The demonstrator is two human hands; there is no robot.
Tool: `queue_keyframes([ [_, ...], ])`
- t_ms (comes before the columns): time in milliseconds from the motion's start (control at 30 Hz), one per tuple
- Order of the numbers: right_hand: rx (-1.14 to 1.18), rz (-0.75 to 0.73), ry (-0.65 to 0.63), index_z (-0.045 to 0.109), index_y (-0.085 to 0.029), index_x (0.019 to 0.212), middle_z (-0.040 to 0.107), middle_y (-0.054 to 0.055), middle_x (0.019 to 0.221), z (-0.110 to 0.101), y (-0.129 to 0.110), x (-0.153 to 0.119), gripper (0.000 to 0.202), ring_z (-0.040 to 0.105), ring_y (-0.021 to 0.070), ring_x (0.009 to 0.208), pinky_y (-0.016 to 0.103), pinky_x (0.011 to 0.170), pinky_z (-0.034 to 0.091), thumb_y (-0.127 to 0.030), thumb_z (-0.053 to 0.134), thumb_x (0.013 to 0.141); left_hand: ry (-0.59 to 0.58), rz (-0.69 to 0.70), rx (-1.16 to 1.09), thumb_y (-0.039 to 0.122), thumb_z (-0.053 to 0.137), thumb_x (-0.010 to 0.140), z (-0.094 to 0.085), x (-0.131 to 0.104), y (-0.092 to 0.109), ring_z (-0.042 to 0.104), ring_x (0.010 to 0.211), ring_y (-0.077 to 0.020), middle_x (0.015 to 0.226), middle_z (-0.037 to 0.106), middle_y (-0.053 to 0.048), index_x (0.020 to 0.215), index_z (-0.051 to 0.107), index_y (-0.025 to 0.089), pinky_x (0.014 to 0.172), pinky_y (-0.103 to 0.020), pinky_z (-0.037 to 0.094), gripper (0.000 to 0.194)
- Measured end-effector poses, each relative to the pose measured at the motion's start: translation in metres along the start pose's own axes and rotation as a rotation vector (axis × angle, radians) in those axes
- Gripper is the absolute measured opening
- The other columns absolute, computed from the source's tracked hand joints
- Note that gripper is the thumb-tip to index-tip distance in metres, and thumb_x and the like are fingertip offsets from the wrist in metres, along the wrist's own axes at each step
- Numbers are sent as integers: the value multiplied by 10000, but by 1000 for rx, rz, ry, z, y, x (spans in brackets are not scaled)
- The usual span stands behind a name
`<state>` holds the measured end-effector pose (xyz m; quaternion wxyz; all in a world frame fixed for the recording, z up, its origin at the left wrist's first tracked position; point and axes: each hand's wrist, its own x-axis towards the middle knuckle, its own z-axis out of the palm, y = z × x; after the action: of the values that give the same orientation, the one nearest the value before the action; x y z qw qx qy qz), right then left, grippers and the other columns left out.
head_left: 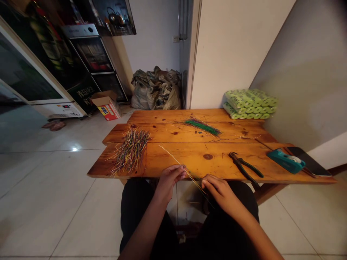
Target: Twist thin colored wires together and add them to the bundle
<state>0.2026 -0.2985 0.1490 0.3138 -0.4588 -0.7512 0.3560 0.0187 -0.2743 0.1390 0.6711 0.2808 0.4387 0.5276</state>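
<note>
Thin pale wires (pixel 193 179) stretch between my two hands at the table's front edge, one end pointing up and left over the wood. My left hand (pixel 172 177) pinches them between thumb and fingertips. On the right, my right hand (pixel 216 186) has its fingers closed on the lower part of the wires. A loose heap of multicoloured wires (pixel 131 150) lies left of my hands. Farther back is a bundle of green wires (pixel 203 127). Black-handled pliers (pixel 245 168) rest to the right of my right hand.
The wooden table (pixel 168 137) also bears a teal tape dispenser (pixel 286 160), a dark phone (pixel 309 160) and green packs of paper rolls (pixel 249 104). A twisted wire (pixel 230 139) lies near the back. Beyond stand bulky sacks (pixel 155 88) and an open cardboard box (pixel 106 104).
</note>
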Motion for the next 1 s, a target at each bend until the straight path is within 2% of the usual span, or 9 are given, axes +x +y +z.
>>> queue_keyframes([
  [233,27,71,-93,499,-190,701,518,-13,671,-3,8,-7,285,503,123,653,224,648,379,-331,352,900,-77,-16,17,262,700,632,0,1,1,563,587,-65,615,624,-7,708,684,120,602,-165,445,163],
  [533,44,96,-196,545,-185,710,530,-14,677,-10,9,-12,318,506,120,676,225,670,384,-359,356,898,-117,-33,97,265,700,623,2,2,0,564,578,-67,624,643,-11,708,689,135,605,-179,440,156],
  [600,47,95,-259,572,-182,716,545,-6,675,-15,11,-12,336,513,124,674,235,675,392,-373,360,893,-128,-31,126,268,701,620,2,2,-1,566,579,-71,625,647,-12,702,688,136,611,-185,439,156],
  [700,115,98,-428,627,-184,772,586,12,720,-25,16,-9,345,537,139,715,256,710,410,-400,380,878,-142,-49,160,277,708,603,4,1,-3,570,577,-84,626,654,-20,689,688,134,617,-202,439,169],
  [767,213,146,-454,643,-192,867,618,30,848,-30,18,-5,329,545,155,814,286,790,403,-411,396,868,-151,-63,196,286,703,600,5,0,-3,576,589,-97,645,666,-32,686,692,135,629,-219,438,174],
  [867,506,257,-376,617,-191,987,610,56,1004,-23,18,0,319,534,166,933,315,868,378,-408,421,860,-201,-32,293,275,689,613,6,-3,-4,595,667,-129,709,688,-46,678,697,144,685,-240,432,147],
  [933,779,304,-371,605,-164,997,624,73,948,-8,17,2,310,559,160,900,305,833,405,-392,453,853,-246,9,365,268,675,631,6,-4,-5,601,716,-147,724,694,-41,676,698,155,717,-249,423,124],
  [1000,1044,349,-371,609,-140,924,629,53,761,12,18,4,262,584,127,715,257,686,448,-363,500,839,-263,36,427,277,658,651,4,-5,-5,602,717,-156,706,692,-29,679,699,165,718,-255,419,122],
])
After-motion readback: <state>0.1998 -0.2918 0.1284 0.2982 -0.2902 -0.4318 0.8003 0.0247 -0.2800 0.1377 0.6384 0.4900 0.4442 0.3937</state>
